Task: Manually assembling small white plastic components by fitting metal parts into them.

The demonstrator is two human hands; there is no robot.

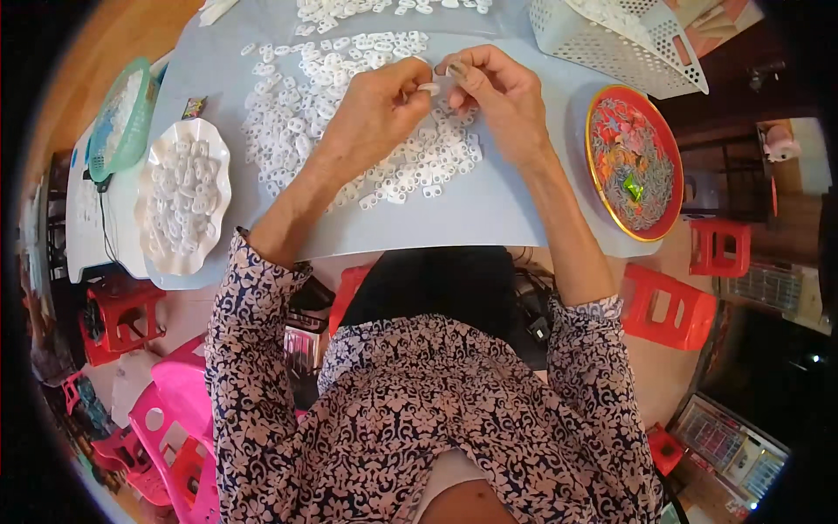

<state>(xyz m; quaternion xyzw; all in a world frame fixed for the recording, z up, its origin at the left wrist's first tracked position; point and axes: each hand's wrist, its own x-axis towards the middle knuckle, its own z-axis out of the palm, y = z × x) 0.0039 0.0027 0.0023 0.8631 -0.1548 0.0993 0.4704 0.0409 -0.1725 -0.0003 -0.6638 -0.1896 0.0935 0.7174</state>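
A small white plastic piece is pinched between the fingertips of both hands, raised just above the counter near its far middle. The left hand is closed on the piece from the left side, thumb and forefinger in a tight grip. The right hand is closed on it from the right, fingers curled, nails turned toward the camera. The 2 hands are touching at the fingertips.

Directly beneath the hands a loose spread of white plastic pieces is laid out on the pale sheet that covers the counter — most lie left of and under the hands. Left of the spread, a white scalloped dish is filled with similar pieces. Further left, a green basket is tilted at the counter's edge. On the right, well apart from the hands, a round red tray with a gold rim is noted, holding grey scraps and 1 green bit. A white perforated basket stands at the far right corner. Red stools are seen on the floor below.
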